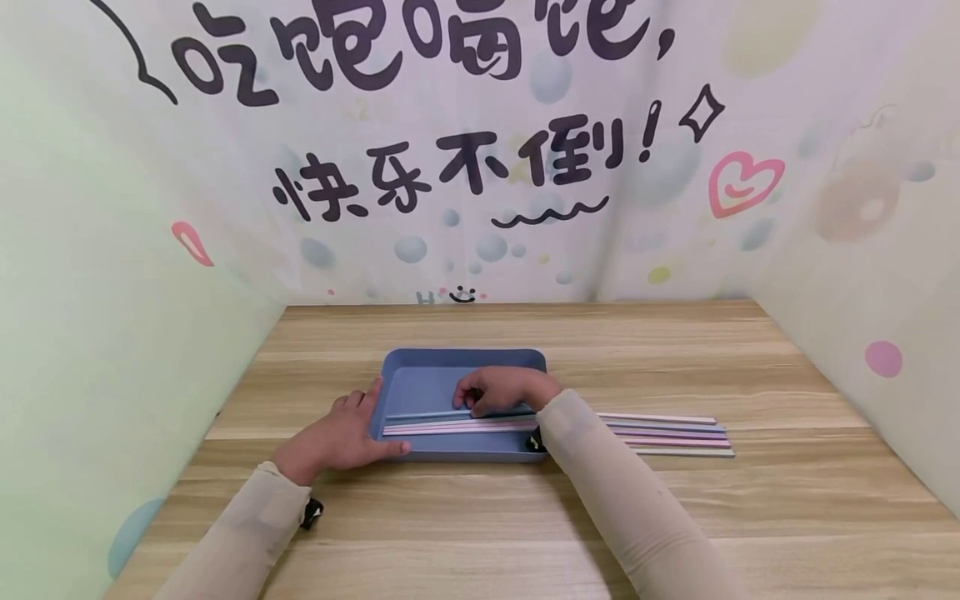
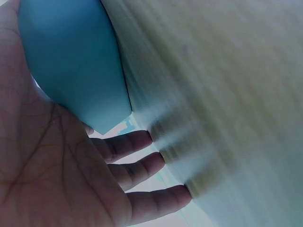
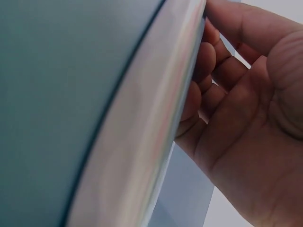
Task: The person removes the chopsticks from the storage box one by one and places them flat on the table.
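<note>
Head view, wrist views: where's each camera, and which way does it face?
Head: head-worn, facing forward and down at a shallow blue rectangular tray and thin multicoloured sticks; left hand, right hand and beige sleeves show.
Left wrist: wrist-worn, facing left palm, fingers and tray.
Right wrist: wrist-worn, facing right palm and curled fingers.
Head and left wrist share the tray.

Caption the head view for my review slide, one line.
Left hand on the tray's edge, right hand at the sticks.

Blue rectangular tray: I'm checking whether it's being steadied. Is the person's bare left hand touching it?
Touching. The head view shows the bare left hand against the left end of the blue rectangular tray, thumb over its near-left corner.
</note>
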Tool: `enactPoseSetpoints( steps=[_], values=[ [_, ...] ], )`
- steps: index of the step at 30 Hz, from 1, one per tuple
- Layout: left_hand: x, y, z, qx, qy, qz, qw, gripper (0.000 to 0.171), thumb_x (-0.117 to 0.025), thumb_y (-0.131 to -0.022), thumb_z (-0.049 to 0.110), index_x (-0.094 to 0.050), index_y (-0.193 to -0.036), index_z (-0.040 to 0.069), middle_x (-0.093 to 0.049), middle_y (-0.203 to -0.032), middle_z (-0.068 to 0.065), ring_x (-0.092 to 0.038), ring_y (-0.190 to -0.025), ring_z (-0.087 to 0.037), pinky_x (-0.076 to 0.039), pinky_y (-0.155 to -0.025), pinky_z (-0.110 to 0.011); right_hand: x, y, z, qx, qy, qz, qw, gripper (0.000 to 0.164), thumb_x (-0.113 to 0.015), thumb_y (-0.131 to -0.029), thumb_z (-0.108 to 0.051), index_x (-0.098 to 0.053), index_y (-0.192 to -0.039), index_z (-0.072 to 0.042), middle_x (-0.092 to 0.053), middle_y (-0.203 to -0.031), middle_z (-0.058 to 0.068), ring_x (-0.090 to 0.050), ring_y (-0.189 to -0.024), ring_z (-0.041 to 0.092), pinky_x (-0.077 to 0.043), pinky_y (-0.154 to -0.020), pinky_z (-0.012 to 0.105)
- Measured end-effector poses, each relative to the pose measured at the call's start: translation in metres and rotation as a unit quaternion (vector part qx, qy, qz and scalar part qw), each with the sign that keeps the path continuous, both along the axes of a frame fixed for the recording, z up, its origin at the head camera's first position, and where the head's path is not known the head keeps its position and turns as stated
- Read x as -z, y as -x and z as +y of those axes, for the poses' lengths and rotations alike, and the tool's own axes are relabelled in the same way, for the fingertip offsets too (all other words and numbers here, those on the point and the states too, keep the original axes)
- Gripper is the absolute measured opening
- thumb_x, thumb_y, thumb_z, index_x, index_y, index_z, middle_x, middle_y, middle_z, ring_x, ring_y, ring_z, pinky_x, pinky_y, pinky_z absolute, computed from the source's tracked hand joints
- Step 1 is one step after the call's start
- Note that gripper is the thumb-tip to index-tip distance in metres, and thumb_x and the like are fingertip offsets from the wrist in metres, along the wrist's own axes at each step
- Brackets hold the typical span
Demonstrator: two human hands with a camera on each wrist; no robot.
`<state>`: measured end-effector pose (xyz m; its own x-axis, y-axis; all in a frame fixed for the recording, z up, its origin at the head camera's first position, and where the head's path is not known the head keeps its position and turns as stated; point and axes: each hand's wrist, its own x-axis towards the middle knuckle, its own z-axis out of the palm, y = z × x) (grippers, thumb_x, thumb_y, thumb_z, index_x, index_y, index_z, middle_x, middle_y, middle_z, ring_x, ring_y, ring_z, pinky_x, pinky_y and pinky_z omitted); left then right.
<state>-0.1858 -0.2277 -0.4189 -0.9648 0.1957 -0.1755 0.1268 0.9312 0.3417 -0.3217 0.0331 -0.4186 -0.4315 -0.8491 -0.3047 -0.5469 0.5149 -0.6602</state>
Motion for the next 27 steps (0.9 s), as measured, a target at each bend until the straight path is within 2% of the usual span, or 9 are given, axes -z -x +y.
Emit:
enactPoseSetpoints(
  steps=[6, 18, 27],
  values=[
    [-0.0001, -0.0004, 0.0001, -0.001, -0.003, -0.003, 1.0000, 0.122, -0.063, -0.081, 0.073, -0.007, -0.156, -0.006, -0.032, -0.145, -0.038, -0.032, -0.133, -0.052, -0.037, -0.102, -0.060, 0.0006, -0.0007, 0.0002, 0.001, 0.001, 0.007, 1.000, 0.020, -0.062, -0.093, 0.004, -0.066, -0.105, -0.012, -0.057, -0.090, 0.003, -0.050, -0.083, 0.013, -0.041, -0.073, 0.024],
    [-0.0056, -0.0026, 0.0017, 0.005, -0.002, 0.002, 1.0000, 0.122, -0.064, -0.081, 0.071, -0.008, -0.155, -0.008, -0.033, -0.144, -0.039, -0.034, -0.132, -0.053, -0.038, -0.101, -0.060, -0.0017, -0.0016, -0.0012, -0.003, -0.002, 0.020, 1.000, 0.022, -0.065, -0.091, 0.005, -0.065, -0.103, -0.013, -0.055, -0.087, -0.001, -0.050, -0.082, 0.012, -0.042, -0.072, 0.024],
    [-0.0069, -0.0045, 0.0033, 0.003, -0.003, -0.002, 1.0000, 0.121, -0.065, -0.082, 0.070, -0.008, -0.155, -0.008, -0.033, -0.143, -0.039, -0.034, -0.131, -0.053, -0.038, -0.101, -0.060, -0.0044, -0.0020, 0.0011, 0.006, 0.012, 0.005, 1.000, 0.023, -0.063, -0.089, 0.007, -0.066, -0.104, -0.011, -0.056, -0.087, 0.001, -0.050, -0.080, 0.013, -0.042, -0.072, 0.024]
  ],
)
